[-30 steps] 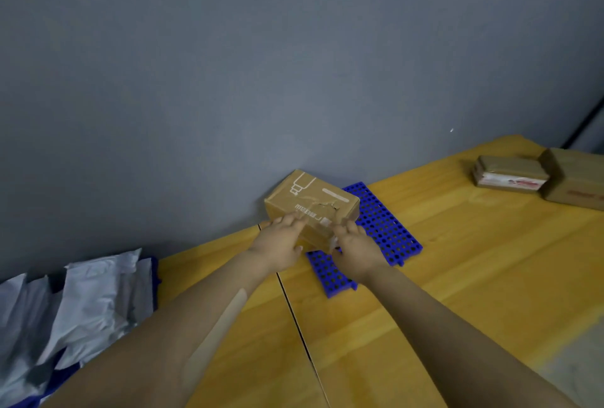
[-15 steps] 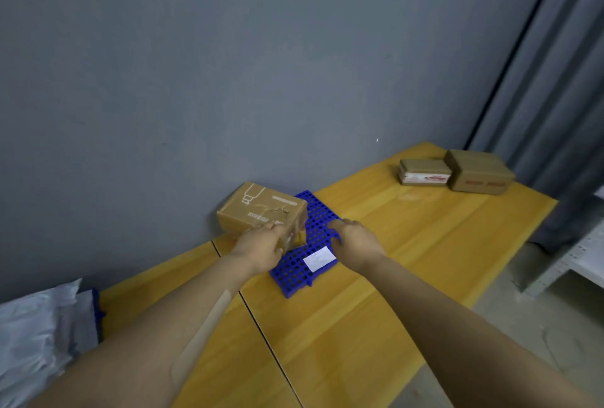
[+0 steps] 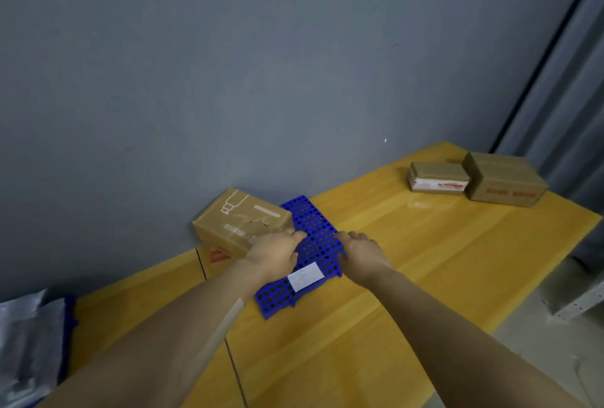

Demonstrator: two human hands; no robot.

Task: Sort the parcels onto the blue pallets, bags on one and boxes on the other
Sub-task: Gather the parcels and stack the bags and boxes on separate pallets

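A brown box with white print [image 3: 240,223] lies against the wall at the far left edge of a blue perforated pallet [image 3: 315,231]. The box partly rests on a flat cardboard piece with red print [image 3: 216,255]. My left hand [image 3: 277,255] hovers over the pallet just right of the box, fingers loose and holding nothing. My right hand [image 3: 361,254] rests at the pallet's right edge, fingers spread, empty. A white label [image 3: 305,277] sticks to the pallet between my wrists. Grey-white bags [image 3: 26,345] lie on a second blue pallet [image 3: 70,309] at far left.
Two more brown boxes, a flat one [image 3: 438,176] and a taller one [image 3: 505,183], sit at the far right corner of the yellow table [image 3: 425,277]. A grey wall runs behind. A curtain [image 3: 568,113] hangs right, with floor below the table edge.
Both hands held the printed box a second ago. It now lies by the pallet's far left edge and both hands have let go and drawn back. The view has swung right.
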